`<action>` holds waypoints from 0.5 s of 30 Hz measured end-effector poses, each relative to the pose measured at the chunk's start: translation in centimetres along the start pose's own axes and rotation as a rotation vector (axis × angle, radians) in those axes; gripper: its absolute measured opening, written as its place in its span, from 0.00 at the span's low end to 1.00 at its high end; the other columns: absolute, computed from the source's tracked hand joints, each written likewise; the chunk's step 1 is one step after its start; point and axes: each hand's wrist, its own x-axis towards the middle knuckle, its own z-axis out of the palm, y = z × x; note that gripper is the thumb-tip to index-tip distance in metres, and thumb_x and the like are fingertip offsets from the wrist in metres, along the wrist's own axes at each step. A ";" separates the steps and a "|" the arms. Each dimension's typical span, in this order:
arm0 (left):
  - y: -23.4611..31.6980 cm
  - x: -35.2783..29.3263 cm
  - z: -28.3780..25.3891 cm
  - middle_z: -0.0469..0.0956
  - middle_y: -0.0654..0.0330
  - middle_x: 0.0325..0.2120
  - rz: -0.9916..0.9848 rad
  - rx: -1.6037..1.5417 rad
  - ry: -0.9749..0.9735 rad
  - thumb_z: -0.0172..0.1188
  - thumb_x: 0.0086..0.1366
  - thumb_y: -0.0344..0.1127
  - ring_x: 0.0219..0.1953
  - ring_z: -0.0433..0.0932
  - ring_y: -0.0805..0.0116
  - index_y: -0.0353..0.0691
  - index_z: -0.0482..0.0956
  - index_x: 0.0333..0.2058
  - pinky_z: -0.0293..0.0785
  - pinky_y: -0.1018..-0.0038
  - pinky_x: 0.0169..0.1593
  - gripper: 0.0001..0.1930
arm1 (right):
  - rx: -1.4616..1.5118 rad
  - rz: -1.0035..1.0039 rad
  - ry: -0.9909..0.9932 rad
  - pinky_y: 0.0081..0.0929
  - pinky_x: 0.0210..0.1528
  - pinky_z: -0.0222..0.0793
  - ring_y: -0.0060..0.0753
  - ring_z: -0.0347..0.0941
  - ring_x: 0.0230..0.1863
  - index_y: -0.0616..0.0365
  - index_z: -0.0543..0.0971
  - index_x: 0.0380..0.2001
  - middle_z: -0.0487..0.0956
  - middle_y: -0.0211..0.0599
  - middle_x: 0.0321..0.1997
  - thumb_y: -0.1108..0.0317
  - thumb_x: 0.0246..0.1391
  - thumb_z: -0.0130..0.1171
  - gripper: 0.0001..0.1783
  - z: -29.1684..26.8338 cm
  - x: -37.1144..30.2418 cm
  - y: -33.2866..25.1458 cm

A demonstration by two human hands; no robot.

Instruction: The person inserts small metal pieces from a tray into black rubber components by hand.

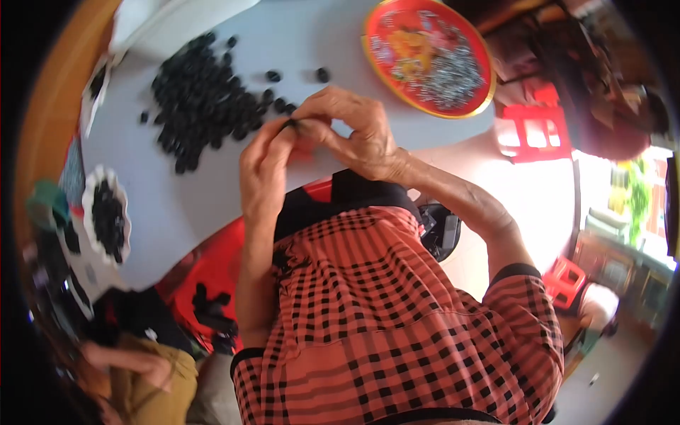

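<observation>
Both my hands meet above the near side of a pale table (pixel 340 42). My left hand (pixel 263 166) has its fingertips closed round a small black piece (pixel 290 123). The fingers of my right hand (pixel 358 131) pinch at that same piece from the other side, with thumb and forefinger curled. Most of the piece is hidden by my fingertips, so its exact shape does not show. Just beyond my hands, to the left, lies a heap of small black rounded parts (pixel 202 103). A few loose black parts (pixel 273 76) lie between the heap and my right hand.
A round red tray (pixel 373 60) with a yellow rim holds many small silvery metal pieces at the far right. At the left edge stands a white scalloped dish (pixel 90 205) of black parts. Red plastic stools (pixel 536 132) are at the right. Another person's arm (pixel 131 358) shows at lower left.
</observation>
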 end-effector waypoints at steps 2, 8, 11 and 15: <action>1.3 -0.2 0.5 0.78 0.63 0.28 -0.026 -0.007 -0.013 0.51 0.67 0.36 0.30 0.73 0.79 0.32 0.77 0.39 0.68 0.82 0.38 0.12 | -0.035 0.052 0.003 0.24 0.35 0.72 0.28 0.76 0.32 0.64 0.79 0.36 0.79 0.38 0.31 0.81 0.49 0.58 0.09 -1.8 0.0 -0.5; 0.7 0.2 0.3 0.78 0.59 0.28 -0.023 -0.108 -0.090 0.51 0.68 0.36 0.28 0.74 0.75 0.30 0.76 0.40 0.71 0.79 0.36 0.13 | -0.606 -0.028 0.049 0.30 0.32 0.74 0.42 0.77 0.29 0.60 0.80 0.32 0.79 0.41 0.27 0.74 0.47 0.58 0.07 -11.7 2.4 2.6; 0.9 0.3 0.5 0.78 0.58 0.28 -0.022 -0.088 -0.066 0.50 0.68 0.36 0.28 0.74 0.74 0.30 0.76 0.41 0.72 0.77 0.36 0.13 | -0.689 0.026 -0.035 0.35 0.34 0.74 0.45 0.77 0.31 0.59 0.80 0.32 0.79 0.42 0.29 0.73 0.49 0.57 0.07 -15.0 2.8 4.8; 0.7 0.3 0.5 0.78 0.58 0.28 -0.014 -0.061 -0.050 0.50 0.68 0.36 0.28 0.74 0.74 0.30 0.76 0.40 0.73 0.76 0.36 0.13 | -0.872 0.071 -0.306 0.38 0.38 0.74 0.47 0.77 0.32 0.64 0.79 0.33 0.79 0.44 0.34 0.71 0.49 0.58 0.08 -15.1 2.7 5.7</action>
